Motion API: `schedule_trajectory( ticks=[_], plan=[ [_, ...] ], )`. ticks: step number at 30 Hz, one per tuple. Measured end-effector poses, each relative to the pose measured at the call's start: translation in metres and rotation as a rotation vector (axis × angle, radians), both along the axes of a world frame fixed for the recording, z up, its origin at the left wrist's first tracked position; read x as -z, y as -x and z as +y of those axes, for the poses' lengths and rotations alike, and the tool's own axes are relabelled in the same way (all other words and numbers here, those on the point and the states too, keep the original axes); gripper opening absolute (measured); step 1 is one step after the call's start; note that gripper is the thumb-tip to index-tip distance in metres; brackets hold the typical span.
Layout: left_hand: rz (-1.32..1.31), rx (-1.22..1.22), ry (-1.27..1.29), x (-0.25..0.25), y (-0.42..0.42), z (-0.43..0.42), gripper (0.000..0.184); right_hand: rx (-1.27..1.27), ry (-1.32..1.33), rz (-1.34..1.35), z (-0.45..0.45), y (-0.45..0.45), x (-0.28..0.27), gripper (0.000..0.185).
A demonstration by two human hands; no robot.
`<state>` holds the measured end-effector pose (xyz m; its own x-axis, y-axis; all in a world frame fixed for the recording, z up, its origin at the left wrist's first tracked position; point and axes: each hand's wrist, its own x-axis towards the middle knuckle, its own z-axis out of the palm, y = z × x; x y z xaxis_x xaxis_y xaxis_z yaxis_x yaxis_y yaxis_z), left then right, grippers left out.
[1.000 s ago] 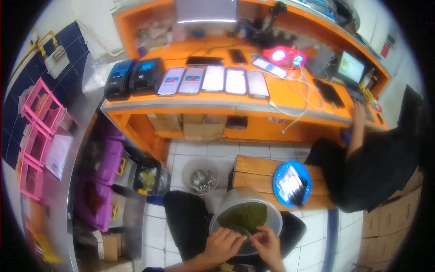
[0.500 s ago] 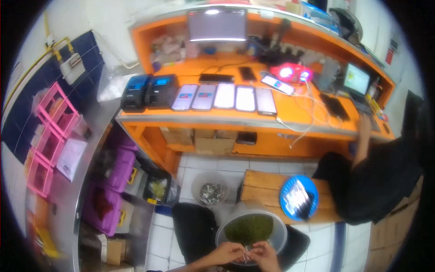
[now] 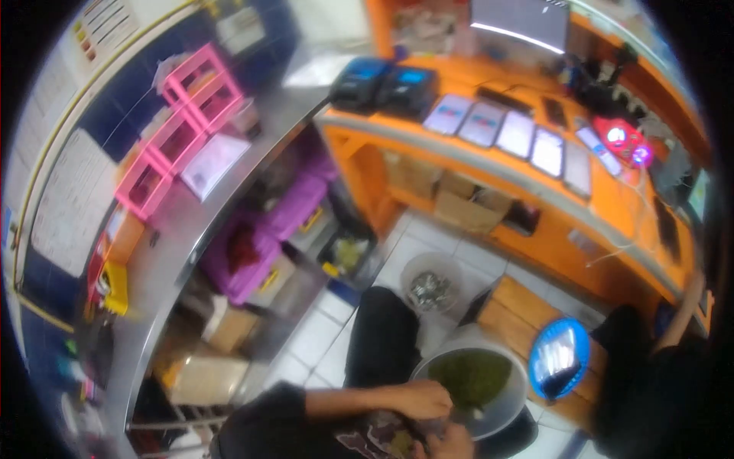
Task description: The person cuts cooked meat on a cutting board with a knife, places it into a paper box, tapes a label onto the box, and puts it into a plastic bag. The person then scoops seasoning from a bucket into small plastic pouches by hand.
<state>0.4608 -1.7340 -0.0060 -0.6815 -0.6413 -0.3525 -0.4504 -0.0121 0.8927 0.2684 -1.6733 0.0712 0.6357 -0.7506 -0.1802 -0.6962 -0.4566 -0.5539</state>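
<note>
My left hand (image 3: 424,399) is closed, its fingers curled at the near rim of a pale tub (image 3: 508,405). Just below it, my right hand (image 3: 449,442) is also closed, close to my lap and partly cut off by the frame edge. Blur hides whatever either hand holds. Inside the tub lies a heap of loose green chopped plant matter (image 3: 466,375), with a small pale bit near the hands. The tub sits between my legs.
A clear bucket (image 3: 430,283) holding silvery bits stands on the tiles. On a wooden bench (image 3: 508,310) rests a blue basket (image 3: 585,352). Several phones (image 3: 516,135) line the orange counter (image 3: 459,157). A steel counter (image 3: 172,271) runs along the left; a person in dark clothes (image 3: 650,382) sits at right.
My view has swung left, so the room appears shifted right and tilted. Both hands have moved from over the tub toward its near edge and my lap.
</note>
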Motion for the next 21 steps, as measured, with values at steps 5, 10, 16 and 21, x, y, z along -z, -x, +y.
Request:
schedule_trajectory(
  ticks=[5, 10, 16, 21],
  plan=[
    [0.183, 0.032, 0.204, 0.011, 0.01, 0.026, 0.025, -0.259, 0.221, -0.133, -0.008, 0.014, 0.024, 0.015],
    [0.148, -0.146, 0.363, 0.002, 0.01, 0.034, 0.021, 0.071, -0.323, -0.158, -0.003, 0.021, 0.057, 0.015],
    [-0.127, -0.098, 0.466, -0.008, 0.009, 0.042, 0.051, 0.193, -1.362, -0.824, 0.006, 0.052, 0.063, 0.066],
    [-0.023, 0.016, 0.545, -0.014, 0.016, 0.041, 0.068, 0.365, -1.31, -0.891, 0.014, 0.044, 0.068, 0.079]
  ],
)
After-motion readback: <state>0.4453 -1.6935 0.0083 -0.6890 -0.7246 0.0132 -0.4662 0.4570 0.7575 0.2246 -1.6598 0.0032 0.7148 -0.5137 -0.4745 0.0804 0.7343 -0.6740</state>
